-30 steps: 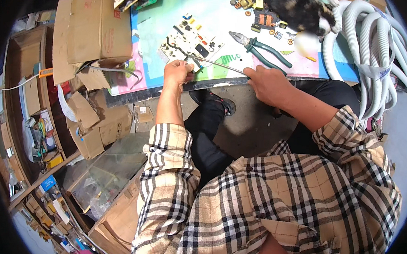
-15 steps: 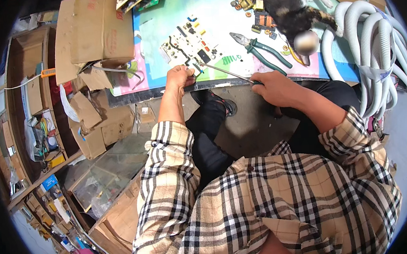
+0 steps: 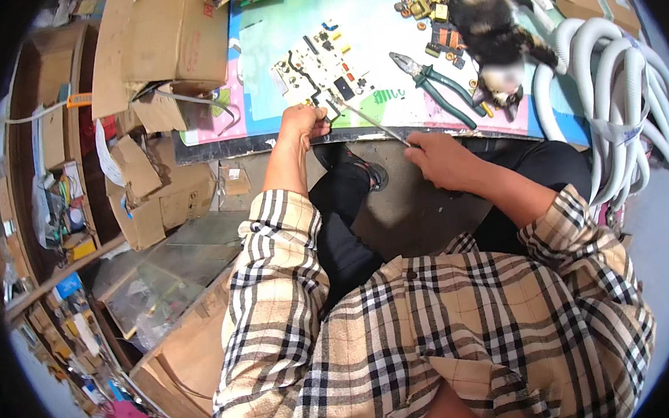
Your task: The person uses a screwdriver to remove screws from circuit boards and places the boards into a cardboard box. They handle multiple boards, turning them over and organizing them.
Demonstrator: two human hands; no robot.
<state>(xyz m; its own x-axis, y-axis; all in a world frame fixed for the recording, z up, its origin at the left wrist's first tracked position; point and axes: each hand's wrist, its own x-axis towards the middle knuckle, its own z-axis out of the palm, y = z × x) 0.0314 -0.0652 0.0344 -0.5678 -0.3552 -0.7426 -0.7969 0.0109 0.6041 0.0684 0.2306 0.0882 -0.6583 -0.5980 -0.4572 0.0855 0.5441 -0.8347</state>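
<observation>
White printed circuit board with small black and blue parts (image 3: 320,66) lies at the near edge of the pale blue table top (image 3: 384,22). My left hand (image 3: 301,124) pinches its near edge, fingers closed on it. My right hand (image 3: 439,159) is curled tight around a thin metal rod tool (image 3: 371,122), tip touching the board. Green-handled pliers (image 3: 436,88) lie just right; a dark cat (image 3: 492,23) stands beyond, near grey corrugated hose coils (image 3: 626,91).
</observation>
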